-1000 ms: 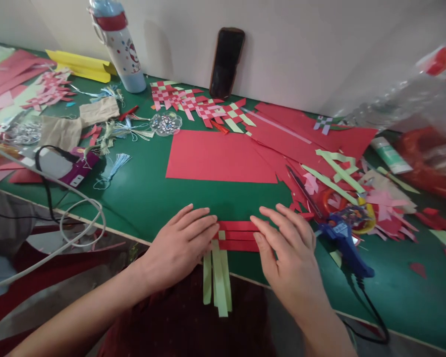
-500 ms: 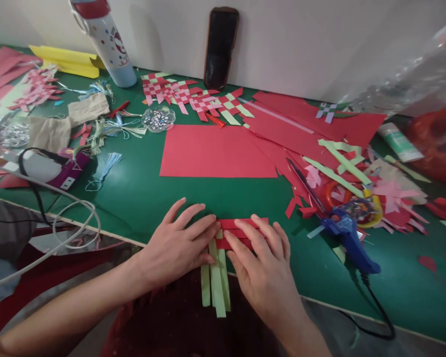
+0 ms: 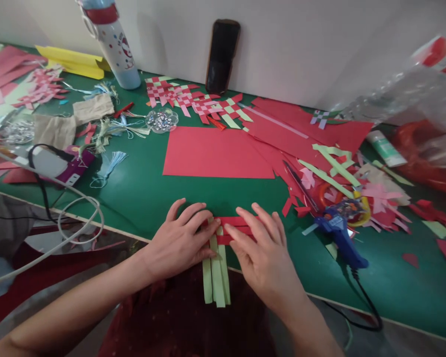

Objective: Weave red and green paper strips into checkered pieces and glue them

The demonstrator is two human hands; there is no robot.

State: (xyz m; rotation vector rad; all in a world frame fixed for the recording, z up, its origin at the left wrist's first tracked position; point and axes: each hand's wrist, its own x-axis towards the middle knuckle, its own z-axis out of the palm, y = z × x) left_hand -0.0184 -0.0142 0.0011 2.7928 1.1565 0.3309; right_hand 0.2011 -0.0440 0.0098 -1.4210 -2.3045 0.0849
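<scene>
Red paper strips (image 3: 233, 229) lie across pale green paper strips (image 3: 217, 277) near the table's front edge; the green ends hang over that edge. My left hand (image 3: 184, 233) is closed on the left end of this strip piece, its index finger and thumb pressing where red and green cross. My right hand (image 3: 264, 248) is over the right part of the red strips, fingers spread and slightly bent, holding nothing. Its fingertips are at or just above the red paper; contact is hard to tell. The hands partly hide how the strips interlace.
Beyond the hands lies a red paper sheet (image 3: 217, 153). A blue glue gun (image 3: 340, 235) and paper scraps are on the right. Woven paper pieces (image 3: 193, 101), a bead dish (image 3: 161, 120), a bottle (image 3: 115, 49) and a phone (image 3: 223, 57) stand or lie at the back.
My right hand's fingers have lifted and spread a little over the red strips. The left hand stays on the left end. The view has shifted slightly.
</scene>
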